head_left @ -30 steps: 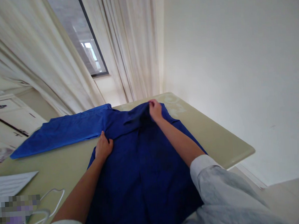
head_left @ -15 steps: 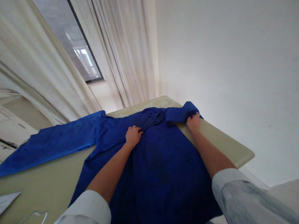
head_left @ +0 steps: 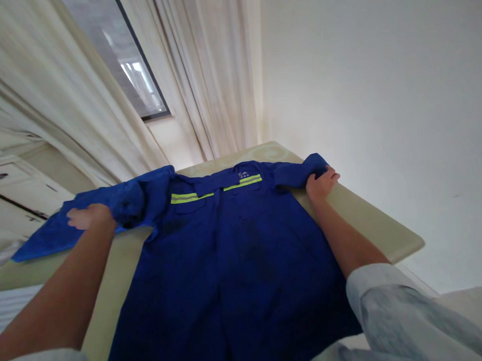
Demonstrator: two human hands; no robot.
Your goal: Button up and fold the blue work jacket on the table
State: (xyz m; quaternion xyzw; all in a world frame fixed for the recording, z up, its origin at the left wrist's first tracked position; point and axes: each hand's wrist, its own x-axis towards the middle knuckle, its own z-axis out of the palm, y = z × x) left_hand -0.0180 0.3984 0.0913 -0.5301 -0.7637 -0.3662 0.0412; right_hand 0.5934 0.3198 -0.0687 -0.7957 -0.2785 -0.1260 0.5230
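A dark blue work jacket (head_left: 245,245) lies spread front up, with yellow-and-silver reflective strips across its chest and small white lettering near the collar. My right hand (head_left: 322,185) is closed on the end of the sleeve on the right, which is bent and bunched near the table edge. Over the long sleeve on the left is my left hand (head_left: 88,216), its fingers stretched leftward and slightly apart. Beside that wrist, a bunched lump of blue cloth (head_left: 128,202) stands up from the sleeve. The jacket's lower end runs out of view towards me.
The jacket rests on a pale yellow-green table (head_left: 385,236) whose right corner is near a white wall (head_left: 361,86). White striped cloth or paper (head_left: 12,306) lies at the left. Long cream curtains (head_left: 193,69) hang by a window behind, and white cabinets (head_left: 15,189) stand at far left.
My left hand has moved from the collar area left to the other sleeve. The chest now shows its reflective strips, hidden before. My right hand stays at the right sleeve.
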